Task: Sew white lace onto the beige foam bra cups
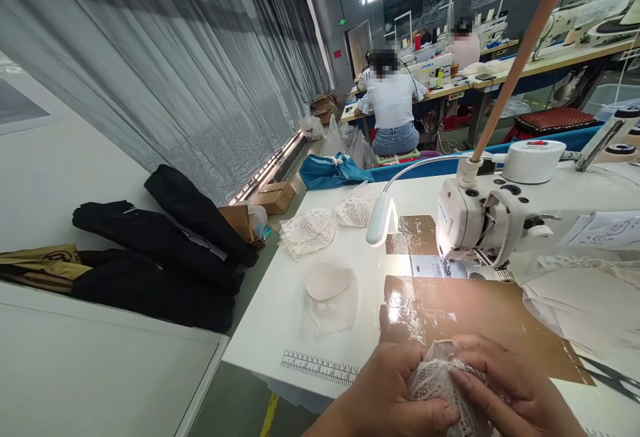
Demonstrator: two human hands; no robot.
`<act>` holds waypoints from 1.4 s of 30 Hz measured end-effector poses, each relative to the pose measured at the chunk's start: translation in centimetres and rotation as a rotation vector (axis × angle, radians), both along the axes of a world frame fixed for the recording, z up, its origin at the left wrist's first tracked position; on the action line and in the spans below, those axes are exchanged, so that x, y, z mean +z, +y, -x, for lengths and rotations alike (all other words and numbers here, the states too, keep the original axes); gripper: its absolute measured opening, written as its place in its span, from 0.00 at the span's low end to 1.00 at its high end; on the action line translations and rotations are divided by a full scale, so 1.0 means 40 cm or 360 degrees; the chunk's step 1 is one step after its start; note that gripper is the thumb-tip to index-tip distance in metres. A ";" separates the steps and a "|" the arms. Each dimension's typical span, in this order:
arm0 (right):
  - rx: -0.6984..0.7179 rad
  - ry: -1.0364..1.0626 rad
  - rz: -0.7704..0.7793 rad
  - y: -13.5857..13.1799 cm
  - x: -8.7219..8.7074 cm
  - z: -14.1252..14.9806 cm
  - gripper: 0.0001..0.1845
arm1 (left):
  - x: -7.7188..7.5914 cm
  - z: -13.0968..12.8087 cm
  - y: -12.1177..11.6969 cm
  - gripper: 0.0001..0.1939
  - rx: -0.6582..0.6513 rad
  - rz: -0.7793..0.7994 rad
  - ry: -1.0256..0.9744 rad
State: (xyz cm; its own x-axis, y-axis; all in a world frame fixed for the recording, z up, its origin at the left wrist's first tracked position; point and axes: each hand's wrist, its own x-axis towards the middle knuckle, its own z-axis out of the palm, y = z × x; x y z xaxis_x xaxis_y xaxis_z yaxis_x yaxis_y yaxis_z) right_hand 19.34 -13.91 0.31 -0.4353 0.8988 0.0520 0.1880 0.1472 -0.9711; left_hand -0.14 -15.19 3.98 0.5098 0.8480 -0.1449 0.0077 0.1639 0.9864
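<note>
Near the front edge of the table, my left hand (395, 390) and my right hand (515, 384) both grip a piece of white lace fabric (445, 380). The lace is bunched and curved between them, with a pale flap showing at its top. My left thumb presses its near side, while the right fingers lie over its other side. Behind my hands stands a white sewing machine (453, 220), its needle area lit by a small lamp (381, 218). Brown tape-covered sheeting (470, 307) covers the table before the machine. The lower part of the lace is cut off by the frame.
Two lace cups (307, 232) (354, 210) and a beige pad on sheer fabric (330, 284) lie left. A printed ruler (320, 366) marks the table's front. Scissors (613, 377) and pale fabric pieces (585, 297) lie right. People (395, 104) sit at machines beyond.
</note>
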 end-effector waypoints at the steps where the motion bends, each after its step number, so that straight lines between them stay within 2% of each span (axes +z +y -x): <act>1: -0.0065 -0.0018 -0.0099 0.002 -0.003 -0.004 0.11 | 0.000 -0.006 0.002 0.18 -0.0006 -0.0025 -0.0043; 3: -0.0200 -0.0022 -0.0181 0.004 -0.004 -0.007 0.10 | 0.003 -0.011 0.003 0.19 -0.0044 -0.0041 -0.0060; 5: -0.0288 -0.0012 -0.0141 0.001 -0.001 -0.004 0.12 | 0.008 -0.008 0.005 0.19 -0.0070 -0.0052 -0.0024; 11: -0.0270 -0.0076 -0.0066 0.002 -0.009 0.008 0.19 | -0.005 0.004 0.011 0.17 0.0084 -0.0266 0.0249; 15: -0.0293 -0.0084 -0.0016 0.009 -0.016 0.008 0.19 | -0.025 0.000 0.018 0.17 0.0147 -0.0358 0.0402; 18: -0.0385 -0.0029 0.0096 0.016 -0.009 0.007 0.15 | -0.026 -0.006 0.024 0.17 0.0143 -0.0395 0.0394; 22: -0.0210 0.0073 0.0268 0.024 0.009 0.002 0.15 | -0.022 -0.009 0.031 0.18 0.0125 -0.0432 0.0354; 24: -0.0180 0.0058 0.0276 0.024 0.016 -0.001 0.18 | -0.023 -0.006 0.033 0.19 0.0062 -0.0321 0.0239; 27: -0.0211 0.0082 0.0277 0.020 0.021 -0.007 0.21 | -0.033 -0.001 0.037 0.21 -0.0060 0.0001 -0.0017; 29: -0.0193 0.0127 0.0323 0.016 0.022 -0.011 0.21 | -0.044 -0.001 0.040 0.23 -0.0069 0.0165 -0.0120; 35: -0.0233 0.0283 0.0426 0.017 0.021 -0.026 0.22 | -0.058 -0.027 0.046 0.23 0.0063 0.0368 -0.0187; 40: -0.0272 0.0408 0.0611 0.029 0.015 -0.017 0.25 | -0.070 -0.085 0.045 0.25 0.0294 0.0506 -0.0391; 42: -0.0281 0.0419 0.0611 0.037 0.007 -0.018 0.26 | -0.072 -0.092 0.053 0.26 0.0408 0.0560 -0.0445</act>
